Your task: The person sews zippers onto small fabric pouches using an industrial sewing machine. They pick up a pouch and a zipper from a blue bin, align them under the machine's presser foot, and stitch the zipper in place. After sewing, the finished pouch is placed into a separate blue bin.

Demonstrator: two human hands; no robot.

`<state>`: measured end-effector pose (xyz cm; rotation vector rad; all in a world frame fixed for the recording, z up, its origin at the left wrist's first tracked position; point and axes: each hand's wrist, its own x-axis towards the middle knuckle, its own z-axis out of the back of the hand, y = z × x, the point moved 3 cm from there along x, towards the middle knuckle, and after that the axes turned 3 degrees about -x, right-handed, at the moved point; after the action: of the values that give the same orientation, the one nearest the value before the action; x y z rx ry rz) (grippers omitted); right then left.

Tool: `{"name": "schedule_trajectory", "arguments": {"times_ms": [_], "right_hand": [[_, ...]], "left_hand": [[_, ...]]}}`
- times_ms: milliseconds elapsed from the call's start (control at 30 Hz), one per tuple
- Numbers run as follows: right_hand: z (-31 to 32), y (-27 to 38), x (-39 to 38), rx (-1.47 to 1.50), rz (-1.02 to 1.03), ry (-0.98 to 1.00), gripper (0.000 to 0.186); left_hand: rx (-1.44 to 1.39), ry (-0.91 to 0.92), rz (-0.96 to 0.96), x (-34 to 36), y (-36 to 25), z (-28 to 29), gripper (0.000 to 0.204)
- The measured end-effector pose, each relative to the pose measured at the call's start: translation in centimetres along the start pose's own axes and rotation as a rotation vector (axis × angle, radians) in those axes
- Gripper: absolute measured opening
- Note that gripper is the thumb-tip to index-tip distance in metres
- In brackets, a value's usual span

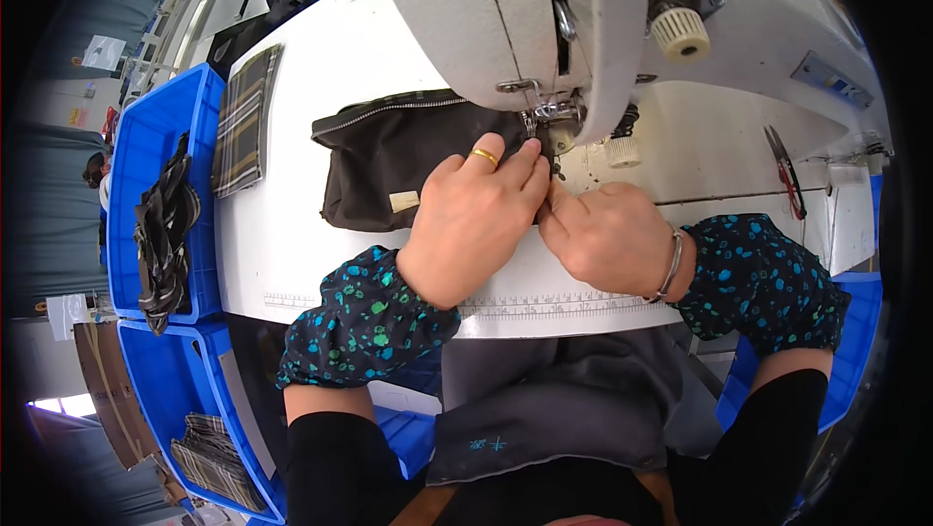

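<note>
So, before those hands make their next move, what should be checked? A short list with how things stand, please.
1. Left hand steadying the dark pouch: ok, it rests on top.
2. Right hand near the stitching spot: ok, at the pouch's right edge.
3. Fingertips well away from the presser foot: not ok, the left ones are very close.
4. Needle raised: cannot tell, too small.
5. Scissors apart from the pouch: ok, far right.

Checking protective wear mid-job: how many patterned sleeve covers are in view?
2: the left cover, just behind the left hand, and the right cover, just behind the right hand.
</note>
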<state>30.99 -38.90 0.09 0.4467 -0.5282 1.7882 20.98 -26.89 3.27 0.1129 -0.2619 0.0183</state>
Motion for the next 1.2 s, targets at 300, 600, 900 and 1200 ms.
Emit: {"name": "schedule_trajectory", "arguments": {"times_ms": [300,600,900,1200], "right_hand": [[-0.4,-1.5,0.3,-0.077,-0.038,0.051,0.022],[0.0,-1.6,0.4,-0.044,-0.053,0.063,0.028],[0.0,-1.4,0.4,-0.001,-0.077,0.042,0.022],[0.3,1.1,-0.5,0.014,-0.044,0.034,0.017]], "left_hand": [[-0.028,-0.05,0.007,1.1,1.2,-1.7,0.04],[-0.317,-0.261,0.075,0.7,2.1,-0.1,0.021],[-0.513,-0.244,0.159,0.4,2.5,-0.4,0.017],[-0.269,-0.179,0.012,0.0,0.0,-1.1,0.034]]}}
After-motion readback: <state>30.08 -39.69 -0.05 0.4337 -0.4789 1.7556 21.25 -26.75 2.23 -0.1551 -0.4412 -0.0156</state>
